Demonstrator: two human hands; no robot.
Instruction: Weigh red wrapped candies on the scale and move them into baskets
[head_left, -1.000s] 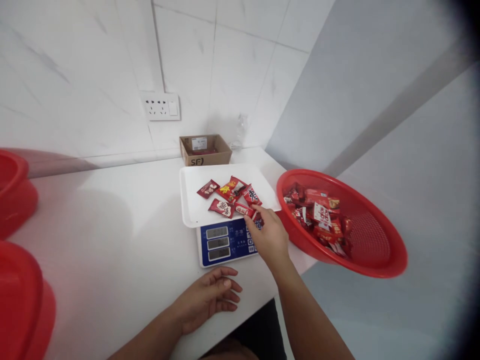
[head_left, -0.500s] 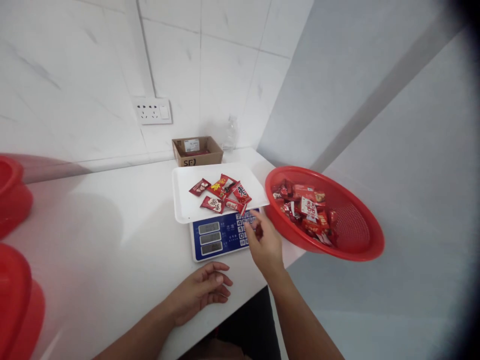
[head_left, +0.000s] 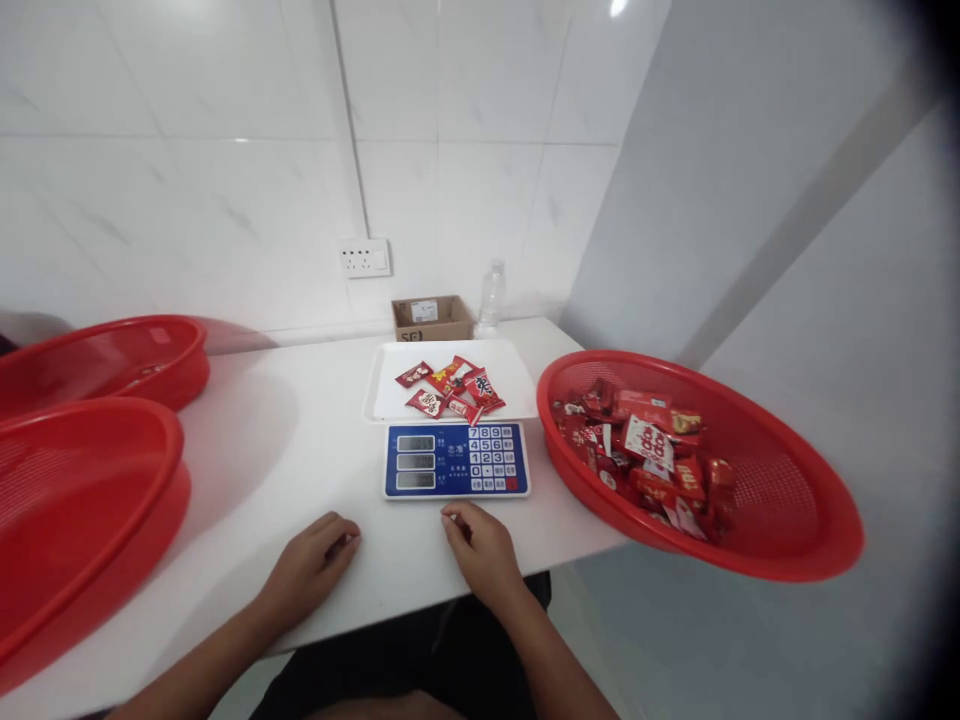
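Since the tray [head_left: 379, 400] tops the scale [head_left: 456, 462] behind its keypad [head_left: 487, 457], keys and displays face the person, presumably for easy reading. Five packets [head_left: 487, 388] lie loosely grouped mid-tray; the nearest pokes onto the front lip, so its seating there looks least sure. Left hand [head_left: 311, 565] near the table's [head_left: 247, 450] front edge, fingers loosely curled, narrow, nothing seen in it. Right hand [head_left: 484, 550] just short of the scale, also narrow, no load visible; likely parked off it so as not to disturb the reading. Right basket [head_left: 780, 490], filled with more packets, sits close by the scale, probably for short reach; it juts past the table edge, support underneath hidden. Tight on that side. More room left, between scale and near basket [head_left: 90, 480]. Box [head_left: 442, 333] and bottle [head_left: 493, 290] limit the back.
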